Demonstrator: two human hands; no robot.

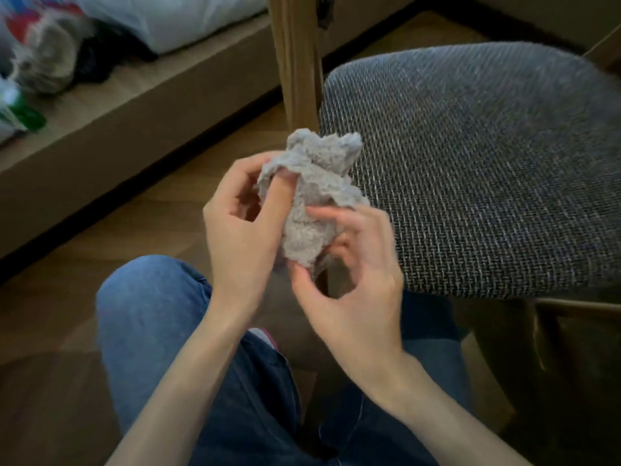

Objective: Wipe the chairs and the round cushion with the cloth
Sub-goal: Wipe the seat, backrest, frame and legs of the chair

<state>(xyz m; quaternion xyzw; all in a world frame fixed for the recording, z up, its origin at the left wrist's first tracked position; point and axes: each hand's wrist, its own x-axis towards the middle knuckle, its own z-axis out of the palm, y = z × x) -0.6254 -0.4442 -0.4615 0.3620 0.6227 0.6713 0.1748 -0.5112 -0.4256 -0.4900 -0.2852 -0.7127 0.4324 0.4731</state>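
The crumpled pale grey fluffy cloth (312, 196) is bunched in mid-air at the centre of the frame, held between both hands above the brown wooden floor (151, 213) and my blue-jeaned knee (151, 314). My left hand (240, 237) grips its left side, the fingers (279, 174) curled in and tucked into a fold near the top. My right hand (353, 280) pinches its lower right part, thumb under the bottom of the wad and fingers (331, 213) laid across its front. The bundle's long axis runs nearly upright in the picture, from its lower end between my thumbs to the ruffled top edge. The grey woven upholstered chair seat (487, 163) fills the right and upper right of the frame, and the cloth overlaps its left rim in the picture; I cannot tell whether the two touch, though the cloth looks to be held in front of it. The seat lies to the right of the cloth, so my right hand is the nearer one for carrying it across. I judge I am rearranging the wad into a pad before wiping. A pale wooden leg (295, 62) stands just above the cloth.
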